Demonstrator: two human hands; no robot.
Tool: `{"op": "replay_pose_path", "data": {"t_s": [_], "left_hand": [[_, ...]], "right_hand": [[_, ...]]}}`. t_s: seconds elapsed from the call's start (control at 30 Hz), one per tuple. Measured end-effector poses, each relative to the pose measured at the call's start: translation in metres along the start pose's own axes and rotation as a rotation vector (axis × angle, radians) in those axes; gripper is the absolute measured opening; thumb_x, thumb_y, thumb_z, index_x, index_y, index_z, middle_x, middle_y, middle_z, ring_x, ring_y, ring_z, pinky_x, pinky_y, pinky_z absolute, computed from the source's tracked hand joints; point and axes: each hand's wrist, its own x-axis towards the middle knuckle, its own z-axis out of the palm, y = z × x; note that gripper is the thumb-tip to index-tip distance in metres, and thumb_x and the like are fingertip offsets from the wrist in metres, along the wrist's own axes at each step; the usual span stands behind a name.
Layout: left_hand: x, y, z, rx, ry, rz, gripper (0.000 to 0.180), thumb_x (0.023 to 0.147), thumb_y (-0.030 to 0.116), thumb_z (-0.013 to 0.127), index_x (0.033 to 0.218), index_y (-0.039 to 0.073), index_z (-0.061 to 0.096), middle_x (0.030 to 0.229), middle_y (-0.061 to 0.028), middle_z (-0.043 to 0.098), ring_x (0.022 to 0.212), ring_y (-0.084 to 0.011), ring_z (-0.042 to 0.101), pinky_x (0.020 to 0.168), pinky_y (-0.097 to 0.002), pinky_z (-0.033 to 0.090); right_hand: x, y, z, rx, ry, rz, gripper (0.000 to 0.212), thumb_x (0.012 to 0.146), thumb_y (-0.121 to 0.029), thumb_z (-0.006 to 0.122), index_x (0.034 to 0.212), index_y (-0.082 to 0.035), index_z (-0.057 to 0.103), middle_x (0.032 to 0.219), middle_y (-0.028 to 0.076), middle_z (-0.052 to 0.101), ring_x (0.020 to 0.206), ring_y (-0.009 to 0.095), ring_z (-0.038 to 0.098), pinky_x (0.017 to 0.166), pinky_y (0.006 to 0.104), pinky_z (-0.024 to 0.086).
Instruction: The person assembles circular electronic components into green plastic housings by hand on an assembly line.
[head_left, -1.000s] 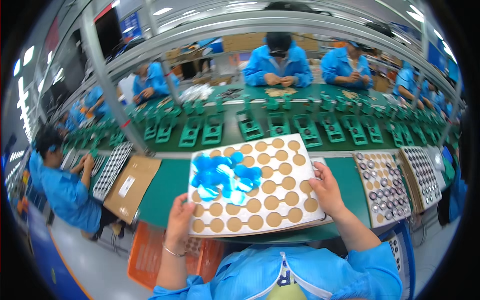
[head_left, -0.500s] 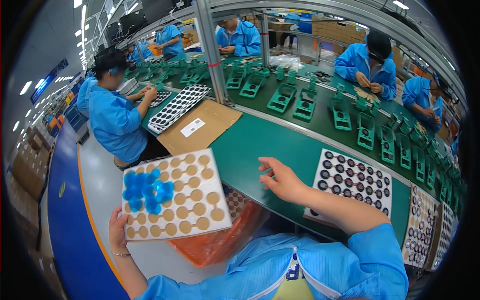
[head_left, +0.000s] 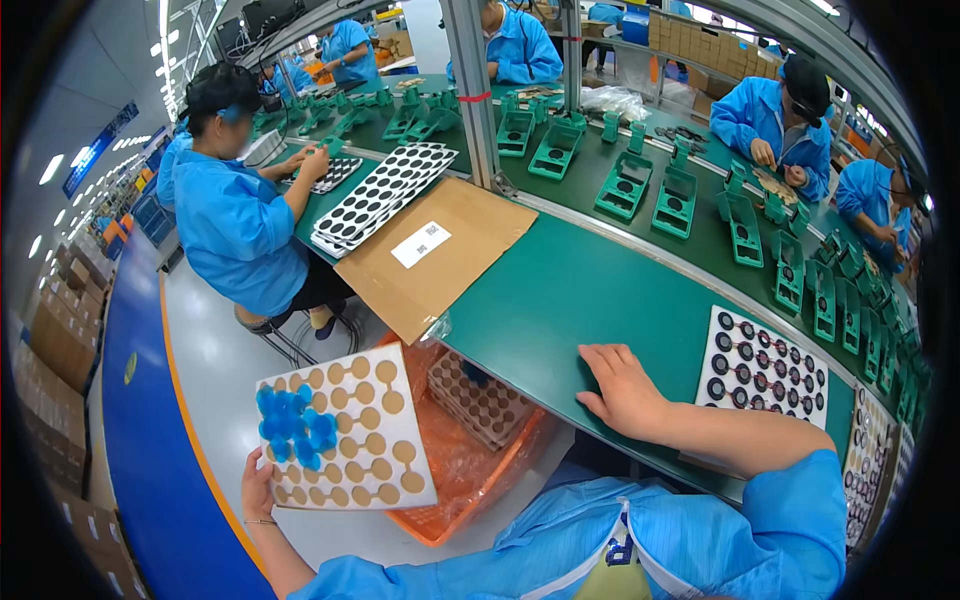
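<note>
My left hand (head_left: 257,487) grips the lower left edge of a white foam tray (head_left: 418,425) with tan round recesses joined in pairs. Thin blue translucent discs (head_left: 285,415) lie heaped on the tray's upper left part. Over the green tabletop (head_left: 530,290), near its front edge, my right hand (head_left: 625,392) is open and holds nothing, its fingers stretched out and thumb apart. Whether it rests on the surface I cannot tell. To its right, a second white tray (head_left: 704,398) carries black ring-shaped parts joined in pairs.
Below the table edge stands an orange crate (head_left: 430,532) lined with plastic, with stacked trays (head_left: 478,405) inside. A cardboard sheet (head_left: 470,255) and white sheets of black discs (head_left: 385,195) lie at left, near a seated co-worker (head_left: 225,190). Green plastic housings (head_left: 625,185) line the conveyor behind a metal post (head_left: 470,90).
My view has shifted, so the table sits further right. The held tray has moved left and nearer to me, uncovering the crate's stacked trays. My right hand has lowered, its fingers straighter.
</note>
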Motion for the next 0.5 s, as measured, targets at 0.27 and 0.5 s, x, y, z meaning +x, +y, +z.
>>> {"op": "replay_pose_path", "data": {"t_s": [0.27,0.5], "left_hand": [[0.047,-0.044,-0.019,0.125,0.009,-0.091,0.038,0.083,-0.001,0.049,0.119,0.006,0.044,0.093,-0.0100,0.060,0.081,-0.0183,0.059,0.073,-0.0324,0.050],[0.183,-0.143,0.097,0.252,-0.172,-0.109,0.038,0.075,-0.004,0.053,0.112,0.006,0.054,0.095,-0.0082,0.060,0.084,-0.0169,0.058,0.072,-0.0281,0.048]], "right_hand": [[-0.002,-0.016,0.016,-0.153,-0.047,-0.043,0.073,0.077,-0.038,0.063,0.128,0.006,0.036,0.128,0.033,0.033,0.123,0.047,0.027,0.103,0.0532,0.023],[0.003,-0.020,0.016,-0.232,-0.142,0.021,0.075,0.072,-0.036,0.065,0.129,0.003,0.037,0.131,0.035,0.027,0.125,0.048,0.022,0.104,0.0563,0.020]]}}
